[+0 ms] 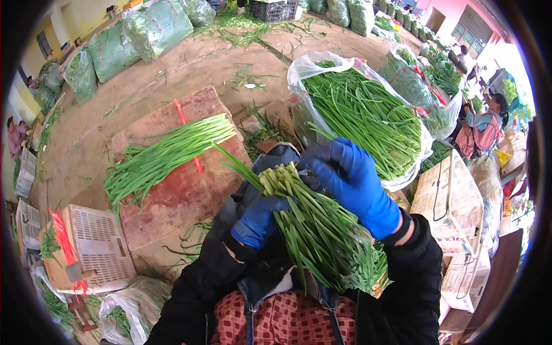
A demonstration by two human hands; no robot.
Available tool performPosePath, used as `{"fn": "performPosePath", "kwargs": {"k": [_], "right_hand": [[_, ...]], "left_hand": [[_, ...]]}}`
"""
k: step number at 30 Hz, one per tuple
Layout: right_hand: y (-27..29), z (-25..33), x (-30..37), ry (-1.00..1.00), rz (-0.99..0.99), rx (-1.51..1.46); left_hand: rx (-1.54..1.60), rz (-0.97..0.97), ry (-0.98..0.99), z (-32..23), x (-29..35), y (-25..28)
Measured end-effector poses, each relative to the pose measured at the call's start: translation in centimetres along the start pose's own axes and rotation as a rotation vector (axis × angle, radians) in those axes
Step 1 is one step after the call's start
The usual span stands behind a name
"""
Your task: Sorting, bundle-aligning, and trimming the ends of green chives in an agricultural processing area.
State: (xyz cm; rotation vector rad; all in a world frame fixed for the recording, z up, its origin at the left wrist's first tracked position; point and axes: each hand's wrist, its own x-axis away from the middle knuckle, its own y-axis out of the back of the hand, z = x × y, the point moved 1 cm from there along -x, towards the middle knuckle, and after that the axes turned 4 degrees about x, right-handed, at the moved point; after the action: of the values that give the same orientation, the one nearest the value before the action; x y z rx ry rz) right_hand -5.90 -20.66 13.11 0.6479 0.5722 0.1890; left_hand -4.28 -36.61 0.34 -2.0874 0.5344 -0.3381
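In blue gloves, both my hands are at a thick bunch of garlic chives lying across my lap, its pale cut ends pointing away from me. My left hand is closed round the bunch near those ends; a few blades stick out to the left. Bent over the cut ends from the right, my right hand has its fingers curled in; whatever they may pinch is hidden. Ahead and left, more chives lie across a red strip on a worn reddish board.
A plastic-lined container of chives stands ahead right. White plastic crates flank me on the right; another crate at left holds red strips and a blade. Stuffed green bags line the back. A person sits far right.
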Motion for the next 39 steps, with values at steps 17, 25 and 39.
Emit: {"fn": "performPosePath", "kwargs": {"k": [17, 25, 39], "right_hand": [[0.2, 0.0, 2.7, -0.481, 0.361, -0.563], [1.7, 4.7, -6.0, 0.009, 0.67, 0.099], [-1.0, -0.5, 6.1, -0.025, 0.288, 0.22]], "left_hand": [[-0.235, 0.334, -0.177, -1.1, -0.8, -0.6], [-0.595, 0.243, -0.432, 1.4, -0.3, -2.8], [0.135, -0.248, 0.078, -0.7, -3.3, -3.8]]}}
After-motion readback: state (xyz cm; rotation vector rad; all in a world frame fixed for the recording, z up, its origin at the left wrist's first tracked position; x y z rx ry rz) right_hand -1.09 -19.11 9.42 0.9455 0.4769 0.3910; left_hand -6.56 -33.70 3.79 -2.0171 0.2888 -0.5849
